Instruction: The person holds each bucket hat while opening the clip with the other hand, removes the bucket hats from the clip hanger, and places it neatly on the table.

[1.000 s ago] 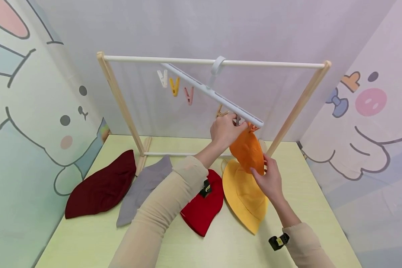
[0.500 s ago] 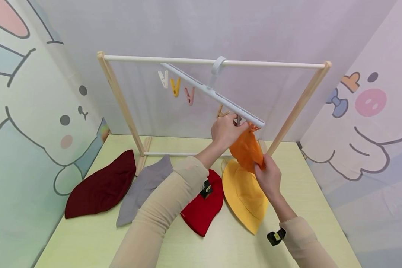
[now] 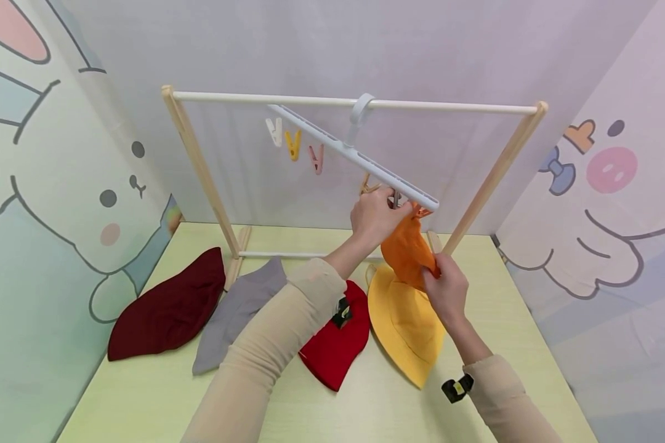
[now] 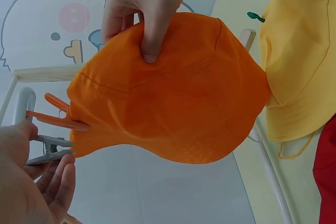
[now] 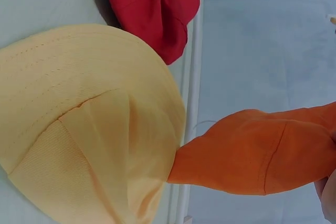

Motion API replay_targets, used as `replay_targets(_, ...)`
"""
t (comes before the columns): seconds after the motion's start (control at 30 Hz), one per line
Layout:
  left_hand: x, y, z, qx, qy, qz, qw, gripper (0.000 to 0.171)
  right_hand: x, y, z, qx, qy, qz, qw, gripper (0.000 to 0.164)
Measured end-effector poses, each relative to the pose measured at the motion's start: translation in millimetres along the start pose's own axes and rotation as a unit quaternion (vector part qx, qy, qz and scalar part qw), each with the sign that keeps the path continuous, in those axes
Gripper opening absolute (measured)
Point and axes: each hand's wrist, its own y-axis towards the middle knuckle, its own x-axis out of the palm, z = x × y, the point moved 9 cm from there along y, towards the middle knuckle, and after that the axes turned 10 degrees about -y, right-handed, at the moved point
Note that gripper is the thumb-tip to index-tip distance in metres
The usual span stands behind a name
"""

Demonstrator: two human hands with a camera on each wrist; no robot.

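An orange bucket hat hangs from the right end of a pale hanger. An orange clothespin bites its upper edge. My left hand pinches a grey clothespin under the hanger; in the left wrist view its tips sit right at the hat's edge, just beside the orange clothespin. Lower down, my right hand grips the hat's right side, thumb laid across the cloth. In the right wrist view the orange hat stretches sideways, overlapping a yellow bucket hat.
The hanger hooks over the white top bar of a wooden-legged rack. White, yellow and pink clothespins dangle on its left. Maroon, grey, red and yellow hats lie along the table. Printed cloth walls surround it.
My right hand has closed from a loose hold to a firmer grip on the orange hat, gathering its side inward. My left hand stays nearly in place; the hanger shifts slightly.
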Motion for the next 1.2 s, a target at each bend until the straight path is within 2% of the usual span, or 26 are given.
replay_targets(0.53, 3.0, 0.9, 4.8, 0.007, -0.014, -0.003, 0.9999, 0.032, -17, 26, -3, -0.008, -0.003, 0.044, 0.999, 0.009)
replay_targets(1.2, 2.4, -1.5, 1.7, 0.001, -0.010, 0.004, 0.9999, 0.024, -29, 13, -6, -0.003, 0.007, 0.027, 1.000, 0.008)
